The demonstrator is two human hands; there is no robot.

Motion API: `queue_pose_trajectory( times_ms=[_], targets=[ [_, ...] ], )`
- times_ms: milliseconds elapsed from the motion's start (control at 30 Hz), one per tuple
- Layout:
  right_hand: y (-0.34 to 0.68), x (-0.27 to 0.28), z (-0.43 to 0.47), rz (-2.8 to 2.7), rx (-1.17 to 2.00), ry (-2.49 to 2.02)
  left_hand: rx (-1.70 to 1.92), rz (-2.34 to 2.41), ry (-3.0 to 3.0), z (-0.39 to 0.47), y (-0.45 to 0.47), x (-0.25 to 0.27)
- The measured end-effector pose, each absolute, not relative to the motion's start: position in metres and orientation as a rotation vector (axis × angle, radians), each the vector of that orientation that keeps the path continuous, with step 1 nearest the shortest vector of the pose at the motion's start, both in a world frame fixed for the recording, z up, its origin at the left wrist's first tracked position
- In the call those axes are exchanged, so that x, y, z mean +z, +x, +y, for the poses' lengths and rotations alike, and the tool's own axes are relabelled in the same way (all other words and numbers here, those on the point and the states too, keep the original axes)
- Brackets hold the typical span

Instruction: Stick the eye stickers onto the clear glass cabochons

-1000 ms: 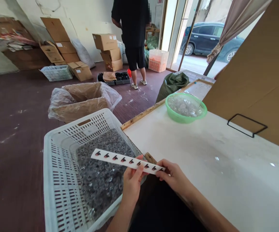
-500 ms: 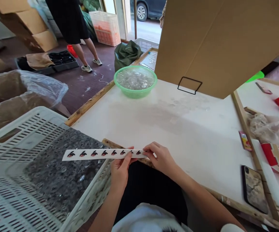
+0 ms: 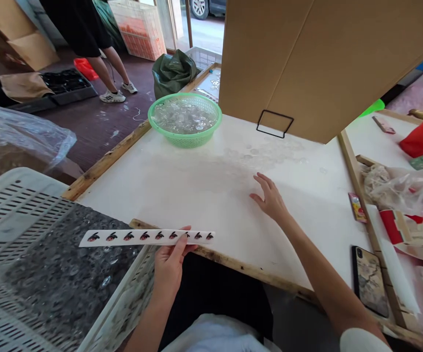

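The left hand (image 3: 169, 266) pinches a long white strip (image 3: 119, 238) with a row of little dark pictures on it. The thumb presses on top, over part of one picture, and other fingers curl underneath. The pinch is close to the strip's right end, so a short bit sticks out past the fingers on that side — the long bit sticks out the other way.

The strip is up at the near edge of the white table (image 3: 167, 190). Its right end is over the table, and its left end is over the big white crate (image 3: 31, 179), which is full of clear round bits (image 3: 68, 274).

The right hand (image 3: 271, 199) is out over the middle of the table, its fingers loosely spread and its thumb apart. Some flat clear discs (image 3: 250, 155) lie near its fingertips — I cannot tell if the hand touches the table. A green basket (image 3: 189, 141) stands at the far left corner, and a phone (image 3: 370, 281) lies by the near right corner.
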State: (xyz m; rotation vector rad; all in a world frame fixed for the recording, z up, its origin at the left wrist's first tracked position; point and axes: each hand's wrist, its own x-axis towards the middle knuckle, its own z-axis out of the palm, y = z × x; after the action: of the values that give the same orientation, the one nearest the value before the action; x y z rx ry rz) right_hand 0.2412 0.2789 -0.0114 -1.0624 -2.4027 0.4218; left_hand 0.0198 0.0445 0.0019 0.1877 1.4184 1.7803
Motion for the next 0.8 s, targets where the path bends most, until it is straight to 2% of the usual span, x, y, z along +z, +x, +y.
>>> queue_pose_trajectory(
  times_ms=[233, 433, 600, 800],
  targets=[
    [0.227, -0.03, 0.343, -2.762, 0.24, -0.982, 1.735, 1.444, 0.18, 0.049, 0.016, -0.002],
    [0.177, -0.033, 0.373, -2.912, 0.262, -0.877, 1.744, 1.465, 0.166, 0.048, 0.009, 0.002],
    [0.171, -0.041, 0.371, -2.926, 0.312, -0.838, 1.769, 1.482, 0.134, 0.047, 0.001, 0.001],
    [0.171, -0.04, 0.336, -3.014, 0.215, -0.745, 1.766, 1.445, 0.159, 0.048, 0.002, 0.001]
  ],
)
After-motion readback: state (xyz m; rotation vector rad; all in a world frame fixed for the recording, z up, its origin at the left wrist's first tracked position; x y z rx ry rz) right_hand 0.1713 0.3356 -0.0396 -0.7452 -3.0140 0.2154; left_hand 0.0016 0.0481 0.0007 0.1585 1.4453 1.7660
